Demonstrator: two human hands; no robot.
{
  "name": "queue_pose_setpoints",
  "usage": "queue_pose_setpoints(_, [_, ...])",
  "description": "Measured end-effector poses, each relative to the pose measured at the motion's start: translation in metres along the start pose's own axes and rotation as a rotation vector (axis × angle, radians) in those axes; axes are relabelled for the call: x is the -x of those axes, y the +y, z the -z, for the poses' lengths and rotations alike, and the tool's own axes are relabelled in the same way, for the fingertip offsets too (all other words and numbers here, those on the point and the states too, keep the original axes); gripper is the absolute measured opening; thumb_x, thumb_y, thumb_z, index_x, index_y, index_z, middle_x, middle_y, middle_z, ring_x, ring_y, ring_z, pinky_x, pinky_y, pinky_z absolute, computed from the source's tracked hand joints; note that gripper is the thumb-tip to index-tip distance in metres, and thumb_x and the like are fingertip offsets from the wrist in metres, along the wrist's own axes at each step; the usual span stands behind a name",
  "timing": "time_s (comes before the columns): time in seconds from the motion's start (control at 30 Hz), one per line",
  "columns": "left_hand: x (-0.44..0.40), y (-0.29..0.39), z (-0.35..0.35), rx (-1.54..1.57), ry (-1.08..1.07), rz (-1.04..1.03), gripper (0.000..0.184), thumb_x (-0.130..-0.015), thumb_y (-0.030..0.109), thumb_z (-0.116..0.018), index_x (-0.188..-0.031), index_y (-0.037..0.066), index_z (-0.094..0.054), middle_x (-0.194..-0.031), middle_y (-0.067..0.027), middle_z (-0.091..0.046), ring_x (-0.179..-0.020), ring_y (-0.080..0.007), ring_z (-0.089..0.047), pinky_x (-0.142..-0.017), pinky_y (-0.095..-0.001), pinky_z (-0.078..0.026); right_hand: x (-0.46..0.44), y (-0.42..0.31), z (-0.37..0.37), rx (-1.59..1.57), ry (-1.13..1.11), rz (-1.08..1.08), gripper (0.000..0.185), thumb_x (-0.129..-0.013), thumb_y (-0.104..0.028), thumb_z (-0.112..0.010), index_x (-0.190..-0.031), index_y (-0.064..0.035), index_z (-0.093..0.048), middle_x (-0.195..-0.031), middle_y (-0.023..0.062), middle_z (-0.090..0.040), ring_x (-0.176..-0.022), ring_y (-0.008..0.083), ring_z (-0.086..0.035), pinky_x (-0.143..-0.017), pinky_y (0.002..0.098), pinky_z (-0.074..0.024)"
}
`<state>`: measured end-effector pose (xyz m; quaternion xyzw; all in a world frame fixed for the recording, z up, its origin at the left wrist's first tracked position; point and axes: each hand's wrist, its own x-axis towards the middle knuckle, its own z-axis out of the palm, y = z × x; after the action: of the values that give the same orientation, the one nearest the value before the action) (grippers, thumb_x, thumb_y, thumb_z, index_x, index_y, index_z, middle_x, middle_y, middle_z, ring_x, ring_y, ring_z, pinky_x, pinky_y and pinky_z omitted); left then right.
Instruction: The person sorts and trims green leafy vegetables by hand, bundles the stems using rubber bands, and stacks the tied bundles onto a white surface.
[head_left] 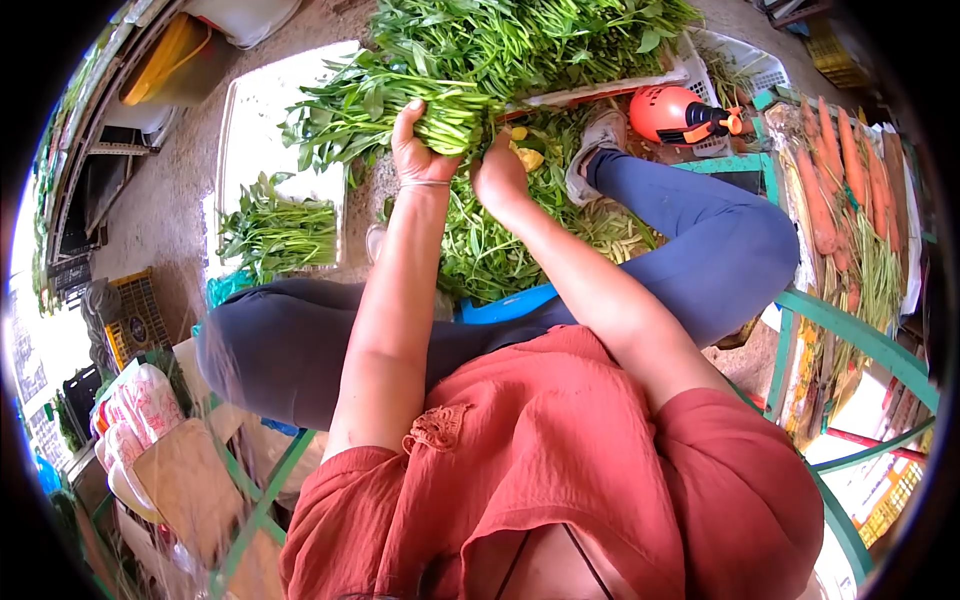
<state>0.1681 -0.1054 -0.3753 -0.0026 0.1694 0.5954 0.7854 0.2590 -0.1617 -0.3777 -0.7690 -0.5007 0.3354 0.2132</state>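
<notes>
My left hand (422, 155) is wrapped around a bunch of leafy green stems (455, 118), thumb on top, leaves pointing left. Close beside the stem ends, my right hand (500, 180) has its fingers curled in; what they grip, if anything, is hidden. Just beyond the bunch lies a large heap of the same greens (530, 40). Below my hands, between my legs, loose leaves and trimmings (485, 235) are piled up, with a blue rim (515, 303) showing at the near side. Another bundle of greens (285, 232) rests on a white board (243, 115) to the left.
An orange spray bottle (662, 113) stands by my foot. Carrots with their tops (828, 185) lie on a green-framed stand (865, 345) at the right. A yellow bucket (172, 65) is at the far left, and a yellow crate (138, 320) sits lower down.
</notes>
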Motion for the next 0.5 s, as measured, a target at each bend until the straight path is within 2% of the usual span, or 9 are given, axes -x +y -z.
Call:
queue_pose_setpoints(0.03, [0.001,-0.002,0.001,-0.079,0.051,-0.051,0.044,-0.071,0.019,-0.056,-0.107,-0.005,-0.049,-0.105,-0.0208,-0.055,-0.096,-0.0331,-0.053,-0.091,-0.0458,-0.038,-0.002,0.005,0.002,-0.006,-0.037,-0.001,0.052,-0.076,-0.013,-0.05,-0.117,0.0106,-0.029,-0.074,0.0248,-0.058,-0.068,0.0394,-0.057,-0.06,0.0452,-0.0447])
queue_pose_setpoints(0.13, [0.004,-0.003,0.002,-0.041,0.016,-0.038,0.043,-0.07,0.017,-0.057,-0.106,-0.005,-0.049,-0.106,-0.021,-0.054,-0.098,-0.0338,-0.052,-0.091,-0.0466,-0.039,0.003,0.025,-0.005,0.016,0.009,0.072,0.046,-0.076,-0.013,-0.051,-0.112,0.0085,-0.034,-0.077,0.0251,-0.058,-0.071,0.0386,-0.058,-0.063,0.0441,-0.0452])
queue_pose_setpoints(0.17, [0.0,-0.002,0.007,-0.001,0.035,-0.033,0.045,-0.069,0.017,-0.057,-0.107,-0.004,-0.048,-0.106,-0.0214,-0.054,-0.099,-0.035,-0.052,-0.092,-0.0488,-0.037,-0.004,0.046,-0.021,0.023,0.033,-0.013,0.044,-0.075,-0.013,-0.053,-0.111,0.0074,-0.036,-0.079,0.0256,-0.058,-0.074,0.0378,-0.058,-0.065,0.0424,-0.0459])
queue_pose_setpoints(0.2, [0.002,-0.002,0.003,0.045,0.003,-0.028,0.046,-0.069,0.017,-0.057,-0.108,-0.004,-0.046,-0.107,-0.0219,-0.053,-0.1,-0.0358,-0.051,-0.093,-0.0507,-0.036,-0.011,0.062,-0.029,0.08,-0.063,-0.127,0.05,-0.075,-0.011,-0.053,-0.117,0.0075,-0.034,-0.081,0.0261,-0.058,-0.076,0.0379,-0.059,-0.066,0.0417,-0.046])
queue_pose_setpoints(0.27, [0.002,-0.001,-0.003,-0.002,-0.035,-0.038,0.046,-0.069,0.017,-0.057,-0.109,-0.004,-0.046,-0.108,-0.0223,-0.053,-0.099,-0.0357,-0.051,-0.093,-0.051,-0.036,0.008,0.052,-0.009,-0.022,-0.022,-0.034,0.061,-0.075,-0.011,-0.053,-0.125,0.0084,-0.024,-0.077,0.0251,-0.058,-0.07,0.0373,-0.059,-0.061,0.0416,-0.046])
queue_pose_setpoints(0.3, [0.003,0.003,-0.002,-0.076,-0.062,-0.004,0.046,-0.069,0.017,-0.056,-0.109,-0.005,-0.047,-0.107,-0.0224,-0.053,-0.099,-0.0358,-0.051,-0.092,-0.0504,-0.037,0.019,0.033,0.006,-0.059,-0.083,-0.021,0.071,-0.074,-0.011,-0.054,-0.129,0.0089,-0.014,-0.072,0.0241,-0.058,-0.064,0.0354,-0.059,-0.055,0.0416,-0.0452])
queue_pose_setpoints(0.33, [0.0,0.004,0.004,-0.076,0.006,-0.006,0.047,-0.07,0.018,-0.056,-0.11,-0.006,-0.047,-0.107,-0.0224,-0.054,-0.099,-0.0353,-0.052,-0.092,-0.0488,-0.038,0.024,0.018,0.011,0.002,-0.055,0.039,0.074,-0.073,-0.011,-0.053,-0.129,0.0089,-0.01,-0.068,0.0235,-0.058,-0.059,0.0338,-0.058,-0.05,0.0407,-0.0448])
queue_pose_setpoints(0.43, [0.004,0.004,-0.003,-0.109,-0.087,0.012,0.048,-0.071,0.019,-0.055,-0.11,-0.008,-0.046,-0.106,-0.0219,-0.054,-0.099,-0.0344,-0.052,-0.093,-0.0465,-0.037,0.028,-0.017,0.025,0.082,0.007,0.113,0.074,-0.073,-0.01,-0.053,-0.13,0.009,-0.009,-0.068,0.0232,-0.058,-0.062,0.0341,-0.059,-0.053,0.0405,-0.0461])
queue_pose_setpoints(0.5, [0.007,0.003,-0.006,-0.138,-0.114,0.003,0.051,-0.07,0.02,-0.056,-0.111,-0.008,-0.046,-0.106,-0.0208,-0.054,-0.1,-0.0346,-0.051,-0.095,-0.046,-0.036,0.019,-0.024,0.027,0.103,0.02,0.081,0.069,-0.074,-0.011,-0.051,-0.13,0.0079,-0.015,-0.075,0.022,-0.059,-0.064,0.0346,-0.059,-0.056,0.0408,-0.0469])
